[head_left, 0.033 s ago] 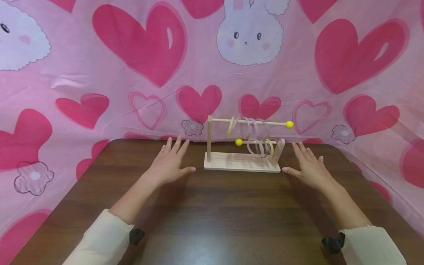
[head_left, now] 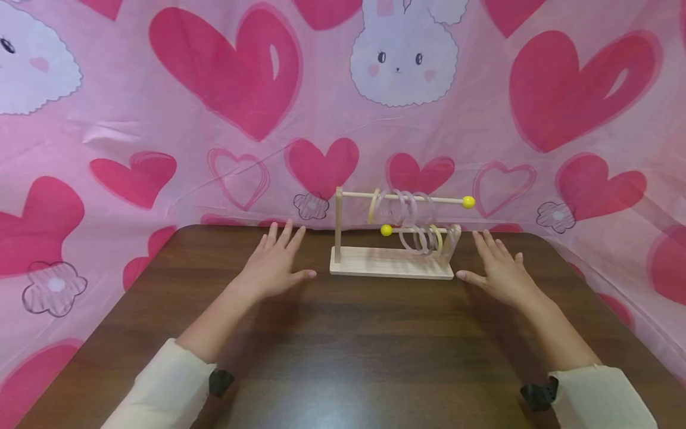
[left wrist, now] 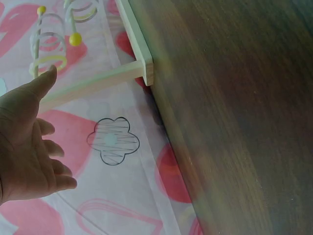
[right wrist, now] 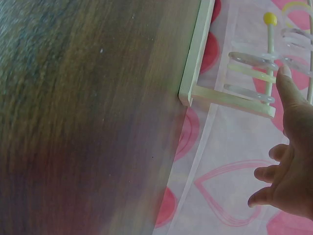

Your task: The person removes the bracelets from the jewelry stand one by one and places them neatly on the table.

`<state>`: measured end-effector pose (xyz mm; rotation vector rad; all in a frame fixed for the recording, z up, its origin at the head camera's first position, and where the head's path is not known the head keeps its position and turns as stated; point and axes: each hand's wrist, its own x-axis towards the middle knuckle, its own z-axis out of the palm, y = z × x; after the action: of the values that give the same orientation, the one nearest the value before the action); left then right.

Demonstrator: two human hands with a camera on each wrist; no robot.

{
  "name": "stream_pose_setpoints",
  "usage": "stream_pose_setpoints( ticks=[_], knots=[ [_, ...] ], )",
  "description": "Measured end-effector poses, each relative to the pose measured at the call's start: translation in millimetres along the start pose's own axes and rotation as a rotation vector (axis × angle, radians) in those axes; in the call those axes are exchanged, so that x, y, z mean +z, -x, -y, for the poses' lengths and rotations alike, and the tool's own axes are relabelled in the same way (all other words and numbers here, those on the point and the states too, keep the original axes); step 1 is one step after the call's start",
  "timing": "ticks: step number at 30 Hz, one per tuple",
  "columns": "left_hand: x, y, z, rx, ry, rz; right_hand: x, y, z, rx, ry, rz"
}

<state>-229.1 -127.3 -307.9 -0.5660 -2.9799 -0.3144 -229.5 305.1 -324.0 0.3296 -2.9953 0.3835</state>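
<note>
A wooden ring stand stands near the back of the table, with a tall post on its left and a short post on its right. From the tall post an upper rod runs rightward to a yellow ball; the lower rod points left and ends in another yellow ball. Several clear rings and a yellow ring hang on the upper rod, and more rings on the lower one. Left of the stand, my left hand spreads its fingers, holding nothing. My right hand, also empty, spreads just right of the base.
The dark brown wooden table reaches back to a pink cloth printed with hearts and rabbits, which hangs right behind the stand. Dark straps sit at both wrists, by the cream sleeves.
</note>
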Motion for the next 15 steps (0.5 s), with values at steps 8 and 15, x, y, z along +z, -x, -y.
stream_pose_setpoints(
  ticks=[8, 15],
  knots=[
    [-1.1, -2.6, 2.2, -0.004, -0.001, -0.001, -1.6, 0.3, -1.8, 0.003, -0.033, 0.01],
    [-3.2, -9.0, 3.3, 0.011, 0.068, -0.019, 0.6, 0.8, -3.7, 0.002, -0.049, 0.018]
  ],
)
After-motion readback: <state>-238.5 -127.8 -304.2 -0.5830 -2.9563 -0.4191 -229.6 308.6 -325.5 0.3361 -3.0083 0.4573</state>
